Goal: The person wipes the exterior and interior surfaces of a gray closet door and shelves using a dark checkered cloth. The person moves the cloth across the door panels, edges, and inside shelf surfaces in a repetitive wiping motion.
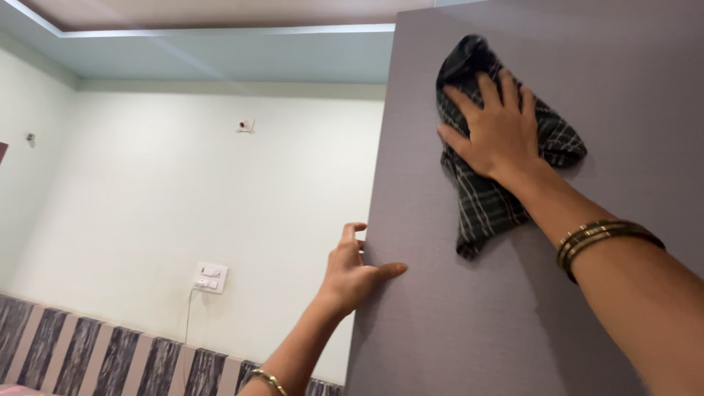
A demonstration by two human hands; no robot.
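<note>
Right hand (499, 128), fingers spread flat, pins a dark green checked cloth (488, 198) against the tall grey-mauve textured cabinet panel (513, 308), upper right of frame; cloth bunches above and hangs below the palm. Left hand (352, 271), open, curls round the panel's edge at centre, likely bracing, well apart from the cloth.

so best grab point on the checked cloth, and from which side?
Judging by its pose, the loose lower tail of the checked cloth, approached from below. It hangs free under the right hand, which presses the bunched upper part flat against the grey panel, leaving nothing to pinch there.
</note>
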